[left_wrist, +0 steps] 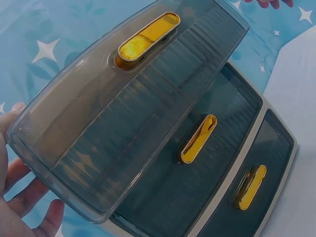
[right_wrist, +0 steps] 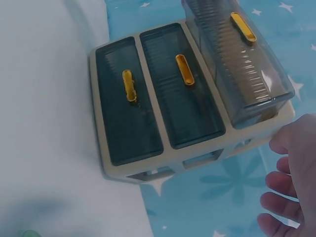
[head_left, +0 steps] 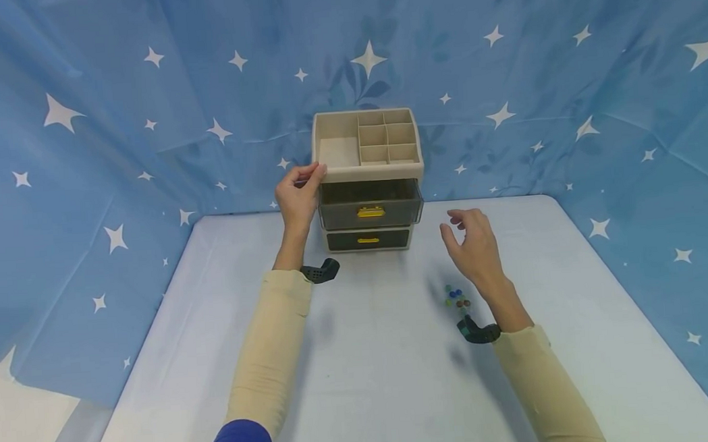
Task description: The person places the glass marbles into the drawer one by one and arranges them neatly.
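A cream desktop organizer (head_left: pixel 368 173) stands at the back, with a divided open tray on top. Its see-through grey top drawer (head_left: pixel 354 215) is pulled out; in the left wrist view the middle drawer (left_wrist: pixel 168 182) and bottom drawer (left_wrist: pixel 237 217) are closed. All have gold handles. My left hand (head_left: pixel 299 192) pinches the organizer's upper left front corner with thumb and forefinger, beside the pulled-out drawer. To the right of the organizer my right hand (head_left: pixel 472 244) hovers with loosely bent fingers and holds nothing.
Several small glass marbles (head_left: pixel 457 299) lie on the white table (head_left: pixel 386 354) near my right wrist. A blue star-patterned curtain (head_left: pixel 212 94) hangs right behind the organizer and along both sides. Dark wrist cameras (head_left: pixel 479 331) stick out from both forearms.
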### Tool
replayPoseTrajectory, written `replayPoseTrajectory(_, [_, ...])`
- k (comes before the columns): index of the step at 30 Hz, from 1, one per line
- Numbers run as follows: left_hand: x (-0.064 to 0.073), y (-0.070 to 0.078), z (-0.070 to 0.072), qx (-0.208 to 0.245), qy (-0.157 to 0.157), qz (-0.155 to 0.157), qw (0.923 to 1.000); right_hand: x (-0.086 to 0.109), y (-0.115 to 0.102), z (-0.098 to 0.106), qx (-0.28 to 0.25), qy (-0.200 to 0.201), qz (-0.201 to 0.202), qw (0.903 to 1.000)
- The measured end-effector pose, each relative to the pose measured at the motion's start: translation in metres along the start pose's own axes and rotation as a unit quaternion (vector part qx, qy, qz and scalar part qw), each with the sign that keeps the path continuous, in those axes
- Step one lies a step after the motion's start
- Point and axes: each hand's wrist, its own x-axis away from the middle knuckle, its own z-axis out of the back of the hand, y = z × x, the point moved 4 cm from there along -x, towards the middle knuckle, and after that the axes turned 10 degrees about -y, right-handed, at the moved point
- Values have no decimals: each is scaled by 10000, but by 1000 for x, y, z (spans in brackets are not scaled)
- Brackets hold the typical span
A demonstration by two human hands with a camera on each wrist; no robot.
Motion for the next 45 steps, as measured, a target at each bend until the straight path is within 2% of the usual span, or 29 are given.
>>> replayPoseTrajectory(9, [3, -1, 1, 56, 5, -5, 10000, 12, 9, -6, -29, -73, -101, 9999])
replayPoseTrajectory(20, [3, -5, 0, 55, 28, 70, 10000, 28, 23, -12, -24, -353, -530, 9980])
replayPoseTrajectory(45, [2, -3, -1, 201, 67, 129, 9997, 54, 54, -30, 40, -1179, -1347, 9838])
